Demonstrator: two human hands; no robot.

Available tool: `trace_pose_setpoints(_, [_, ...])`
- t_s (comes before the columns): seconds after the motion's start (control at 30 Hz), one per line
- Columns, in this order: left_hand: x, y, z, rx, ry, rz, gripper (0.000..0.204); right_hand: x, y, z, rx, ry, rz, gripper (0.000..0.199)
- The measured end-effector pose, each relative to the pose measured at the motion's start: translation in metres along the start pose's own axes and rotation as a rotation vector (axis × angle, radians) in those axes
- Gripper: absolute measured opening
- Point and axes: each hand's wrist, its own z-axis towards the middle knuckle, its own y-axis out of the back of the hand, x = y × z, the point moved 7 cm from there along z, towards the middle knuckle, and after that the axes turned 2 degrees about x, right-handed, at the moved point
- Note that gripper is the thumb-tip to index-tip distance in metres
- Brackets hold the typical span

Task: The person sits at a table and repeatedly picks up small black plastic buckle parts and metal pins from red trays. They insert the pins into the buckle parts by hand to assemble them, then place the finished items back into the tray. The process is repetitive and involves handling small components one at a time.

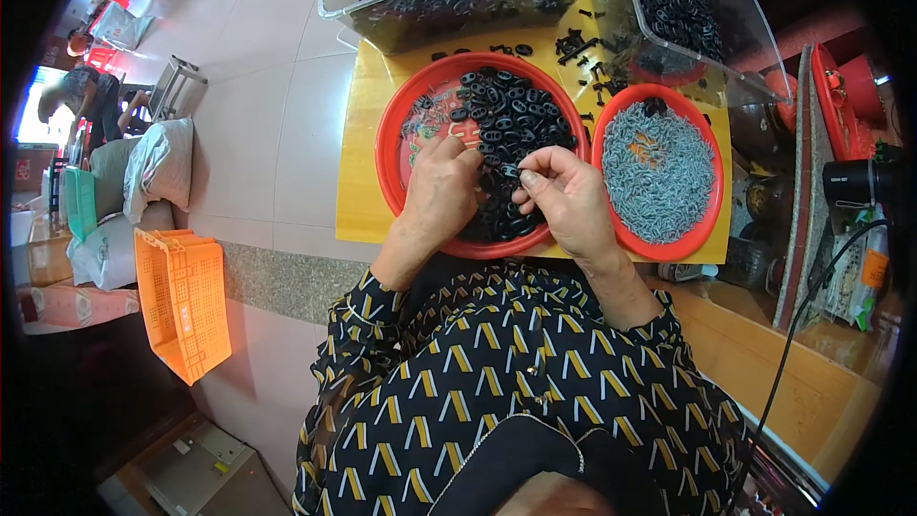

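Both hands worked over the large red bowl (401, 134) of black rings (506, 115). Right hand (564, 196) pinched a small ring (509, 171) between its fingertips; left hand (439, 186) curled loosely in the pile, its hold hidden. The ring could slip from so light a pinch and vanish among the others, or be flicked into the grey-parts bowl (707, 220) right of the red one.

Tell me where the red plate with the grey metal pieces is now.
In the head view, the red plate of grey pieces lies right of centre on the yellow board, beside the larger red plate, near the right hand.

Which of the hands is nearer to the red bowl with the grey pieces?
Right. The right hand is just beside the rim of the red bowl of grey pieces; the left hand is farther away, over the red bowl of black rings.
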Motion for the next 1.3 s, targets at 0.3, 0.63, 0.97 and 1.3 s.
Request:
trace_pose_setpoints(0.3, [-0.001,0.006,-0.009,-0.014,0.014,-0.122,0.025,0.001,-0.006,0.003,0.029,0.0,-0.005,0.008])
trace_pose_setpoints(0.63, [0.026,-0.007,-0.044,-0.183,0.563,-1.786,0.017,-0.001,-0.039,-0.002,0.144,-0.045,0.284,0.008])
trace_pose_setpoints(0.97, [0.017,0.011,-0.052,-0.292,0.492,-1.547,0.017,0.005,-0.048,-0.002,0.143,-0.026,0.28,0.007])
trace_pose_setpoints(1.3, [0.014,0.012,-0.049,-0.153,0.512,-1.366,0.015,0.01,-0.045,-0.003,0.108,0.102,0.051,0.007])
